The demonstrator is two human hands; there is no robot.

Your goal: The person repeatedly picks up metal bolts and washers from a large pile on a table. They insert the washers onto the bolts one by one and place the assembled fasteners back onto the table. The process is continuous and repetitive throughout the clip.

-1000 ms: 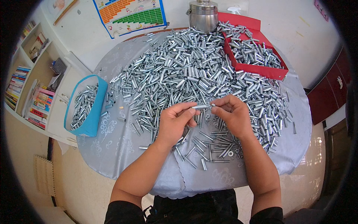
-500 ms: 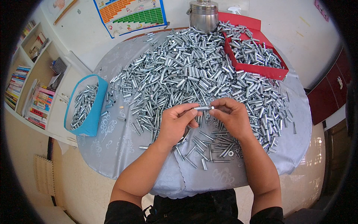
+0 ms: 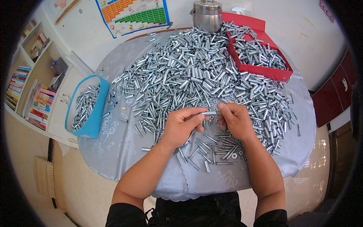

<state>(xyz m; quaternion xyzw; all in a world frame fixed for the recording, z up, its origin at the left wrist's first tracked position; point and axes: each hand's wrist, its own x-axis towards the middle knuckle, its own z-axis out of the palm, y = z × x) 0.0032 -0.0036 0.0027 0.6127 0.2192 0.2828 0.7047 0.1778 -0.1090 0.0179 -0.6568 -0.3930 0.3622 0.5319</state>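
Note:
My left hand (image 3: 182, 125) and my right hand (image 3: 235, 120) meet over the near middle of a round table with a grey cloth (image 3: 124, 151). Between their fingertips they pinch one short silver metal sleeve (image 3: 208, 112), held level just above the table. A big heap of similar silver sleeves and bolts (image 3: 196, 75) covers the table beyond the hands. Close under my hands lie loose bolts and washers (image 3: 217, 149).
A blue box (image 3: 92, 113) with metal pieces stands at the table's left edge. A red box (image 3: 261, 56) with more pieces sits at the back right, next to a steel pot (image 3: 207, 15). Shelves with books (image 3: 32, 94) are on the left.
Both hands stay together on the small sleeve; the fingers have shifted slightly around it. Nothing else has moved.

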